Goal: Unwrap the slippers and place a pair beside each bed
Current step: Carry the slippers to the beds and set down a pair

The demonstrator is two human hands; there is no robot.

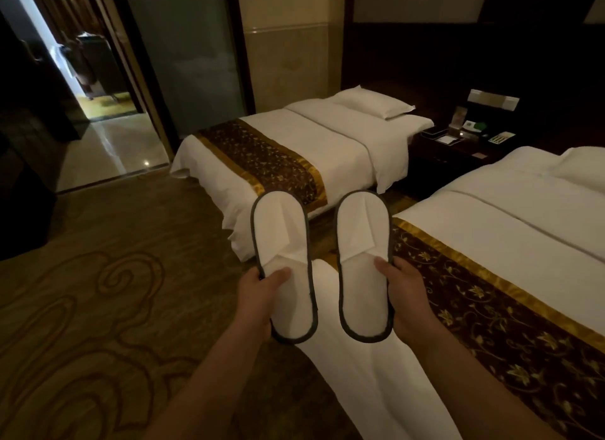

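Two flat white slippers with dark grey edging are held up in front of me, with no wrapping on them. My left hand [258, 295] grips the left slipper [283, 240] at its edge, thumb on top. The right slipper [363, 233] is gripped the same way by my right hand [404, 289]. Both slippers hang above the corner of the near bed [491, 236] at the right. The far bed [314, 141] stands beyond them, across a narrow gap.
A dark nightstand [458, 151] with a phone and cards sits between the bed heads. Patterned carpet [108, 292] covers the floor to the left. An open doorway [101, 112] leads to a tiled hallway at the back left. Dark furniture stands along the left edge.
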